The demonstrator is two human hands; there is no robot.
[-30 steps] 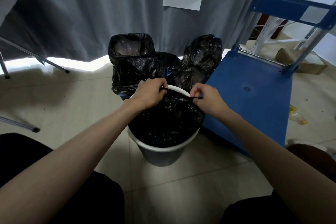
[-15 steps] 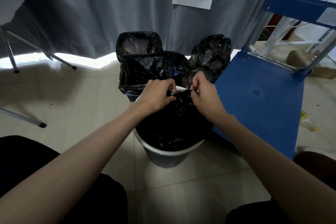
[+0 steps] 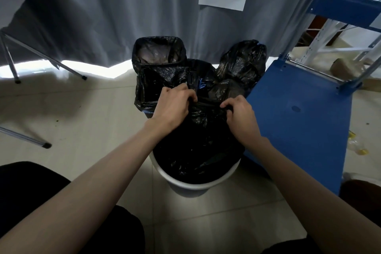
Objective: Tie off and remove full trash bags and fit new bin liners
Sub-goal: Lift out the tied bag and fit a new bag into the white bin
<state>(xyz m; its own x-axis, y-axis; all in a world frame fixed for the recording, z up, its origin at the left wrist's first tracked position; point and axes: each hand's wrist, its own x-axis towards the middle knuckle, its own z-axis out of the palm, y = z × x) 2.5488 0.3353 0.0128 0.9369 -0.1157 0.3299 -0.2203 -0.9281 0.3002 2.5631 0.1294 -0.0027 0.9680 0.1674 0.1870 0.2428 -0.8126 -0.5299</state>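
Plastic this thin will be soft and limp, probably slick under the fingers, and likely to tear if dragged against an edge. The black trash bag (image 3: 198, 146) sits inside the white bin (image 3: 198, 183) on the tiled floor (image 3: 86, 130), its upper film already drawn in toward the far side of the rim. How heavy its load is cannot be judged; the body looks slack and crumpled rather than bulging. The best place to take it seems to be the gathered neck, where several layers bunch into a firmer cord, and not the single sheet lower down.

That is where both hands are. The left hand (image 3: 175, 105) has its fingers curled tight over a bunched strip of the film, knuckles up, wrist roughly level. The right hand (image 3: 239, 113) faces it just beside, fingers hooked round the other end of the same strip, with a short taut band of plastic stretched between them. Both forearms reach forward and converge over the bin.

Behind stand a second lined bin (image 3: 158, 55) and tied black bags (image 3: 243, 62), touching one another, before a grey curtain (image 3: 123, 6); a blue platform (image 3: 299, 121) lies just right.
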